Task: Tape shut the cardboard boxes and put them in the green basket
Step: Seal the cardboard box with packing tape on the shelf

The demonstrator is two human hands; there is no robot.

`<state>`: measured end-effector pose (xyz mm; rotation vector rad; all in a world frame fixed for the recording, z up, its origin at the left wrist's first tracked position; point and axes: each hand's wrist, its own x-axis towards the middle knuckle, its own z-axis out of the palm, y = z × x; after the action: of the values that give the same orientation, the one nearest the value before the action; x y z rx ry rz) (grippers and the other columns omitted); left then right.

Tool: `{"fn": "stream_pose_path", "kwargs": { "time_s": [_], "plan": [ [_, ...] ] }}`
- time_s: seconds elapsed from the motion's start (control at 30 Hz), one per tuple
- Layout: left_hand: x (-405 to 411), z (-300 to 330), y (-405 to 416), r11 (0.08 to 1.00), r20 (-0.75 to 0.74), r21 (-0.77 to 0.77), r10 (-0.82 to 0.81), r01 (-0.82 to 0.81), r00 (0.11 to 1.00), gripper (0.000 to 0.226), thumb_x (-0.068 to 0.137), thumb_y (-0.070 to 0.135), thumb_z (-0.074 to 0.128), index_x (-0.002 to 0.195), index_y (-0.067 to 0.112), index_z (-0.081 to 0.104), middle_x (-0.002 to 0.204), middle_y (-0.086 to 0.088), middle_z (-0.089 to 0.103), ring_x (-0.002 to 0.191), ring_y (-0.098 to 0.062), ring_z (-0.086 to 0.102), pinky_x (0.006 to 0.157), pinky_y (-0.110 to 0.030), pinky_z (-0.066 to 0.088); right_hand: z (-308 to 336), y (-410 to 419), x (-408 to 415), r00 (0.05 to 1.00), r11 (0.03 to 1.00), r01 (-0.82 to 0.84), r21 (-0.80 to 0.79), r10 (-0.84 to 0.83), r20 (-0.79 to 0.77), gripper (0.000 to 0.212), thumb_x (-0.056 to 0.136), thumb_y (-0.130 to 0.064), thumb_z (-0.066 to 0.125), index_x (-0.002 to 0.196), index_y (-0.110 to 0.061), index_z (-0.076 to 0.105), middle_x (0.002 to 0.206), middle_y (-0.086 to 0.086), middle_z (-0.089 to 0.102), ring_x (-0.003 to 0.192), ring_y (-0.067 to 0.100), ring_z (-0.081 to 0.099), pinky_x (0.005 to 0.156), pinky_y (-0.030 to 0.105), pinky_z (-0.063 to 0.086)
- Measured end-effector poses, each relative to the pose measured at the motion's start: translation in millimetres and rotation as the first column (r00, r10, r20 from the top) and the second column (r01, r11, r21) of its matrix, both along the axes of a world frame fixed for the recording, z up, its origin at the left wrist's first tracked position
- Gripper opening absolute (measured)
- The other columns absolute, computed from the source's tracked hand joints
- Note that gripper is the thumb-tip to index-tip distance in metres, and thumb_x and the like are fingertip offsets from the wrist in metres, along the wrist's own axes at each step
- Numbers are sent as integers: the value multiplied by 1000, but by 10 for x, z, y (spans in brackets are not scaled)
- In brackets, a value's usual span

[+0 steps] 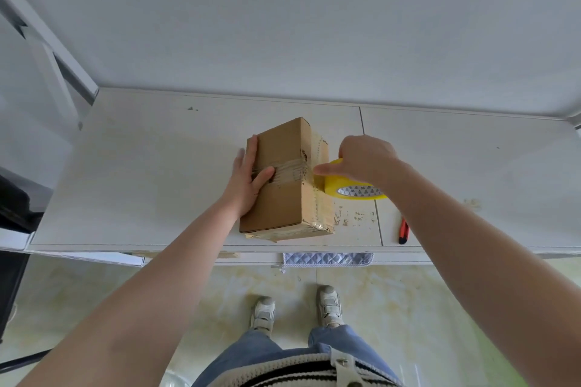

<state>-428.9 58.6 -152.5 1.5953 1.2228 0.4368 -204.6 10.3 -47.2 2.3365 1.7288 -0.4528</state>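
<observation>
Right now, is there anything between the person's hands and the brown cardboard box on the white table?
No. The left hand already lies flat on the brown cardboard box, thumb on the clear tape band. The right hand grips the yellow tape roll right against the box's right side. The green basket is not in view.

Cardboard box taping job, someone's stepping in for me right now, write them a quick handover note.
Left hand: pressed flat on the cardboard box, thumb on the tape band across it.
Right hand: holds the yellow tape roll against the box's right side.
The box lies on the white table; a red utility knife sits to the right near the front edge.
Done: tape is across the top and along the right edge.
Left: finish this strip, cut it, put the box in the green basket, which isn't in view.
</observation>
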Motion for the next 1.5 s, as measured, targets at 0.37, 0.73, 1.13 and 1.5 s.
{"fn": "stream_pose_path", "kwargs": {
  "time_s": [0.37,0.73,1.13,1.5],
  "plan": [
    [319,628,-104,983,-351,-183,-60,-6,934,125,61,95,29,156,19,1,160,-12,14,145,-39,14,115,-54,23,143,108,-275,990,998,-57,-18,58,126,69,71,-87,47,66,-19,48,64,-5,54,56,11,49,49,24,30],
    [-20,479,-104,947,118,-311,116,-75,986,94,80,62,66,154,25,21,152,-4,41,132,-25,47,112,-50,36,332,21,152,861,996,-89,32,93,-500,55,82,-67,59,58,-19,54,55,-6,52,54,14,50,54,27,37],
    [-437,374,-14,855,121,-493,247,-158,961,40,90,49,62,119,23,66,103,2,75,95,-17,72,75,-33,56,-435,95,-97,923,999,41,-17,-44,-382,56,74,-75,60,61,-20,58,62,-1,56,59,16,55,56,27,39],
    [81,604,-19,987,-393,119,150,-111,907,74,101,13,40,156,25,-8,147,-14,38,117,-30,50,88,-38,45,-680,25,-230,875,991,118,-61,-133,-465,58,82,-72,52,60,-18,51,56,-2,48,54,14,48,52,26,33]
  ]
}}
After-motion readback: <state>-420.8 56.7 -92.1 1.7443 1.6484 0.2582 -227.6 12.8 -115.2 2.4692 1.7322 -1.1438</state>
